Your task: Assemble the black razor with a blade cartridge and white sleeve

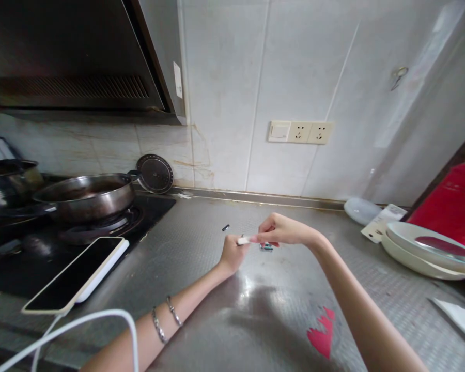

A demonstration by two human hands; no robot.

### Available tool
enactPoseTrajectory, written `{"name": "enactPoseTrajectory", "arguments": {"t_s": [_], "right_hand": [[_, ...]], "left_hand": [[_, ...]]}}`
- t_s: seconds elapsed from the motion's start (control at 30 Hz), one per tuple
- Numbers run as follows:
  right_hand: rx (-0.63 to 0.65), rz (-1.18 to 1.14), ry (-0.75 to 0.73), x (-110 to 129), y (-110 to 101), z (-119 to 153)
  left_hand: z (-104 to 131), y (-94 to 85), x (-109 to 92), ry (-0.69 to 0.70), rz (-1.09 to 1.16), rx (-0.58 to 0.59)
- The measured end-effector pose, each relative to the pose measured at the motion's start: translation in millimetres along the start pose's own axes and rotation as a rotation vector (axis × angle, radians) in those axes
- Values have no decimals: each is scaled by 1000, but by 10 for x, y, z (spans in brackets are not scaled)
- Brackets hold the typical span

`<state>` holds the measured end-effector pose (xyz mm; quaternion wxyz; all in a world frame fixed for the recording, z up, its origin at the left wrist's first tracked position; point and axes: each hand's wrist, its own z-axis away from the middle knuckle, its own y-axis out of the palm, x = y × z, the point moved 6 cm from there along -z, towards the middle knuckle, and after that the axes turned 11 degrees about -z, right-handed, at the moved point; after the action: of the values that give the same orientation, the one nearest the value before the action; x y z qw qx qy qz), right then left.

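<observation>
Over the middle of the metal counter (201, 227), my left hand (233, 254) is closed round a small white object (243, 240). The fingertips of my right hand (281, 229) pinch the right end of the same object. What it is cannot be made out. Beneath my right hand lie small dark and teal pieces (266, 247), partly hidden by the fingers. A little black piece (225, 227) rests on the counter beyond my left hand.
At left, a phone (75, 276) with a white cable (96, 313) overlaps the stove's edge, near a steel pan (89, 199). Bowls (422, 256) and a white plate (362, 211) stand at right. A red patch (322, 335) marks the front counter.
</observation>
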<state>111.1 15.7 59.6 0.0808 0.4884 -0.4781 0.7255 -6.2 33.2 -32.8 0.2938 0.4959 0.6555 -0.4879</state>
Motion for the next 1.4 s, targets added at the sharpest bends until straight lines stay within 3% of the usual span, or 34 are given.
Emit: {"name": "enactPoseTrajectory", "arguments": {"t_s": [0.2, 0.4, 0.53, 0.73, 1.03, 1.23, 1.4], "right_hand": [[-9, 12, 42, -84, -133, 90], [3, -8, 20, 6, -36, 60], [32, 14, 66, -120, -103, 97], [-151, 110, 127, -377, -464, 207], [-458, 124, 18, -369, -645, 176], [-524, 278, 243, -480, -524, 55], [-517, 487, 440, -701, -75, -85]], "left_hand": [[10, -4, -3, -26, -2, -9], [29, 24, 2, -28, 2, 2], [35, -12, -41, -13, 25, -9], [3, -98, -88, -42, 59, -56], [-36, -60, 61, -104, 84, -57], [-41, -57, 62, -112, 120, -72], [-50, -23, 68, -110, 135, -37]]}}
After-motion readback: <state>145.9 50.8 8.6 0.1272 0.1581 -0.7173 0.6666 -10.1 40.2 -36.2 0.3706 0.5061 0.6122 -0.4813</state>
